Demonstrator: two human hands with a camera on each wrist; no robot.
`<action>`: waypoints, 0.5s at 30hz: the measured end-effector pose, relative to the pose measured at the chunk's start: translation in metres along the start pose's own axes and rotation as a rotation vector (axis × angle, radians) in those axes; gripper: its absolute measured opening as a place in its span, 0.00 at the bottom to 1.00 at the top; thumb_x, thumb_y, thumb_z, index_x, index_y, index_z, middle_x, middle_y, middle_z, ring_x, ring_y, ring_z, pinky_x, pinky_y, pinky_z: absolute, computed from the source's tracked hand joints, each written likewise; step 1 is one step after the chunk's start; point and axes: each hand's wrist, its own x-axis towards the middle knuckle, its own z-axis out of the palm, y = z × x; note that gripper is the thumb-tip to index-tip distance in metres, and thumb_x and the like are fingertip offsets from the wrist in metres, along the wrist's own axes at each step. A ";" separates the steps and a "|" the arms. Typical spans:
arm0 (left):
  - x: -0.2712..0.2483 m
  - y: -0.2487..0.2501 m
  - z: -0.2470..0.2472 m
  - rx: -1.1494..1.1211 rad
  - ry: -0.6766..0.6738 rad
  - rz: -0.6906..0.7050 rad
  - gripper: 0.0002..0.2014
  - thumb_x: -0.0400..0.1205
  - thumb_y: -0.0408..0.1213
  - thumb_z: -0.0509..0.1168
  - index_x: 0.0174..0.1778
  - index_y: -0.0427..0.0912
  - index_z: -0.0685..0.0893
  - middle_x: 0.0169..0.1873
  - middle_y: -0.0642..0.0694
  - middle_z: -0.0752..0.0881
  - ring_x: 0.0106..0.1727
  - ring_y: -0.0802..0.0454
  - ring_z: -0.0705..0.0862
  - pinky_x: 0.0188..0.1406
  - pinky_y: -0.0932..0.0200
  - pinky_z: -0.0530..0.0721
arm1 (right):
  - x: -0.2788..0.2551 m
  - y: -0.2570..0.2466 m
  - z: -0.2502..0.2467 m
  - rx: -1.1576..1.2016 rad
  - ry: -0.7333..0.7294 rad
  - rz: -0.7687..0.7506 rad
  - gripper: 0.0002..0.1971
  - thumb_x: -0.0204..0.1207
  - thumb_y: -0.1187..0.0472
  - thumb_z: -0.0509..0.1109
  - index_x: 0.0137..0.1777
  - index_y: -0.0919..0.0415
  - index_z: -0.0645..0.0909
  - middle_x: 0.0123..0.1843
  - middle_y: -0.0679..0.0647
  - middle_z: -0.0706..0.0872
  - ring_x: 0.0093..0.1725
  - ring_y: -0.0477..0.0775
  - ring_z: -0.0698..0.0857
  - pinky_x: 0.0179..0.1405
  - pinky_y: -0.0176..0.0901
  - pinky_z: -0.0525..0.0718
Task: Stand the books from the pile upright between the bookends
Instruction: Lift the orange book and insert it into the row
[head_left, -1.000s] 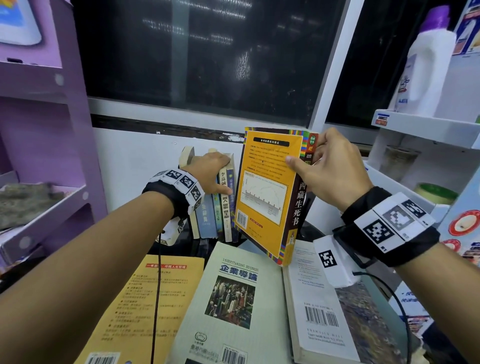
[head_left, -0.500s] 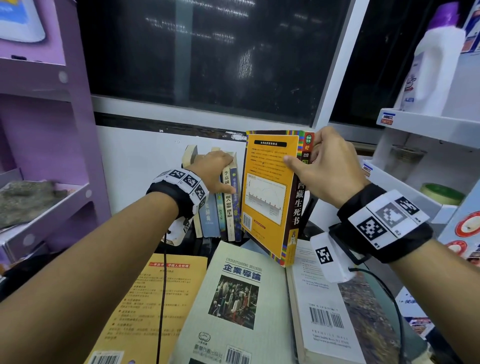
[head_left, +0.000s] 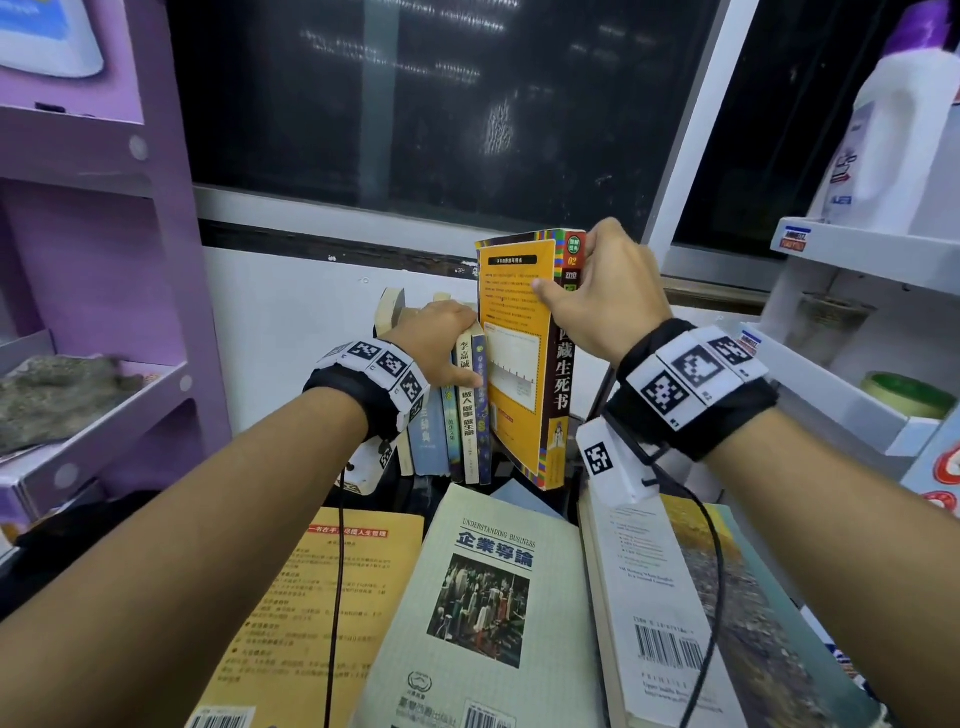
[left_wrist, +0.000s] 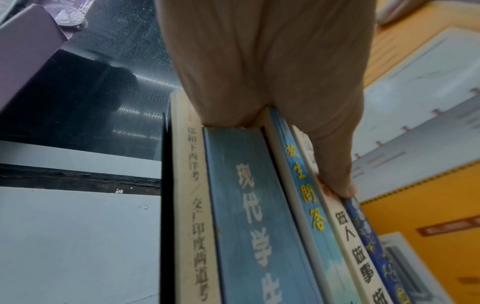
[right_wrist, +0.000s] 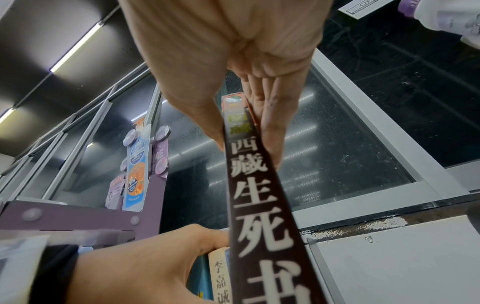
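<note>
Several books (head_left: 457, 431) stand upright in a row against a black bookend (left_wrist: 167, 205) on their left. My left hand (head_left: 441, 338) grips the tops of this row, fingers curled over the top edges and thumb (left_wrist: 337, 174) on a white spine. My right hand (head_left: 597, 301) pinches the top of an orange book with a dark spine (head_left: 514, 374), held almost upright right beside the row's blue book (head_left: 480, 415). Its lower corner hangs just above the pile. The pile lies flat in front: a yellow book (head_left: 311, 613), a pale "Understanding Business" book (head_left: 483, 597) and a white-backed book (head_left: 649, 597).
A purple shelf unit (head_left: 104, 260) stands at the left. At the right, a white shelf (head_left: 857, 249) carries a white bottle (head_left: 893, 130). A dark window (head_left: 415, 104) and a white wall are behind the books. A black cable (head_left: 337, 571) hangs from my left wrist.
My right hand has brought the orange book leftwards and more upright, up against the standing row. My left hand has stayed on the tops of the row.
</note>
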 end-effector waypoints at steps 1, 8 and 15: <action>0.000 0.000 0.000 -0.005 0.003 0.000 0.41 0.72 0.58 0.78 0.77 0.43 0.72 0.75 0.45 0.77 0.78 0.44 0.70 0.77 0.43 0.72 | 0.003 -0.001 0.004 -0.006 0.003 0.004 0.21 0.76 0.49 0.77 0.57 0.57 0.70 0.54 0.51 0.86 0.52 0.52 0.87 0.48 0.44 0.87; -0.002 0.002 0.000 -0.003 0.029 -0.005 0.42 0.74 0.55 0.77 0.79 0.39 0.71 0.77 0.41 0.74 0.81 0.44 0.67 0.80 0.47 0.67 | 0.012 0.006 0.035 -0.006 0.048 0.034 0.21 0.77 0.50 0.76 0.59 0.58 0.70 0.55 0.54 0.86 0.53 0.54 0.86 0.48 0.45 0.86; -0.003 0.003 0.001 -0.003 0.035 -0.004 0.43 0.74 0.56 0.78 0.80 0.40 0.71 0.78 0.42 0.73 0.80 0.43 0.68 0.79 0.47 0.69 | 0.003 0.021 0.071 0.046 0.093 0.060 0.20 0.78 0.52 0.75 0.58 0.60 0.70 0.52 0.55 0.87 0.50 0.57 0.87 0.40 0.43 0.77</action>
